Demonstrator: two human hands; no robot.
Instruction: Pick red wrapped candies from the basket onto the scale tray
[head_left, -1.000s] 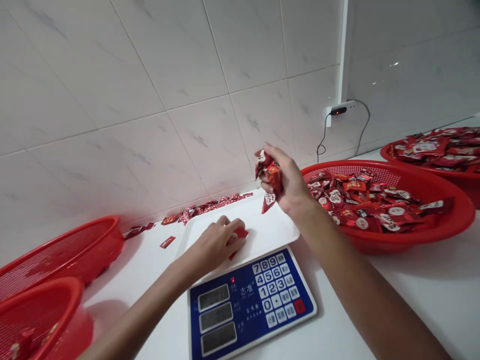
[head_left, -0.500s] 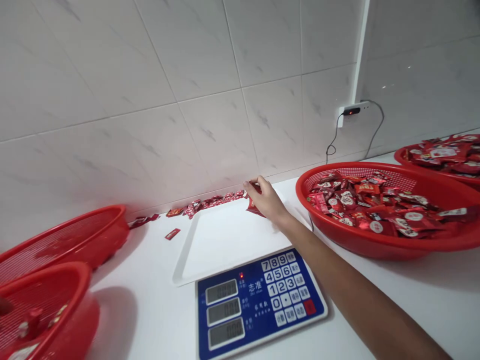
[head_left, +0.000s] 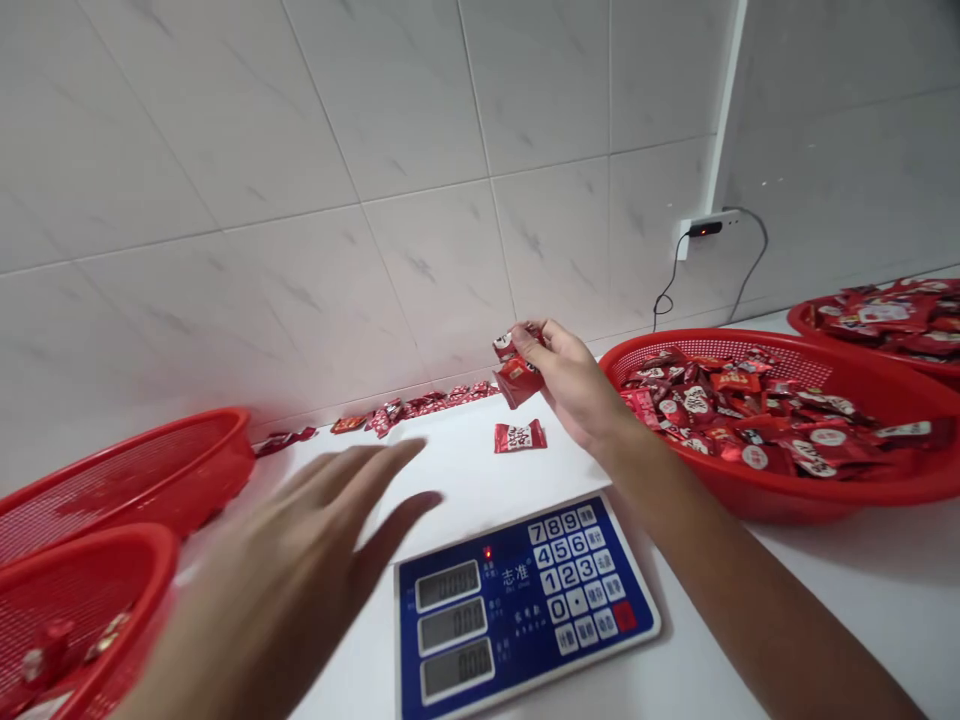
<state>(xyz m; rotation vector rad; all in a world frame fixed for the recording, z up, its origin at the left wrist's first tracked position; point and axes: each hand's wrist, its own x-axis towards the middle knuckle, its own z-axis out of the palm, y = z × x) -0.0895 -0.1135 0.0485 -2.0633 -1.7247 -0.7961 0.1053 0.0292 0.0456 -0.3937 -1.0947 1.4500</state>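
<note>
My right hand is raised over the far right corner of the white scale tray, its fingers closed on several red candy packets. One red packet lies alone on the tray below that hand. My left hand comes in from the lower left with fingers spread, holding nothing, blurred, just left of the blue scale panel.
A large red basket full of red packets stands at the right, another behind it. Two red baskets sit at the left, the nearer one holding a few packets. Loose packets line the tiled wall. A charger is plugged in.
My left hand left the tray with a packet, went out of view, and has returned empty and spread. My right hand set one packet on the tray and lifted again with the rest.
</note>
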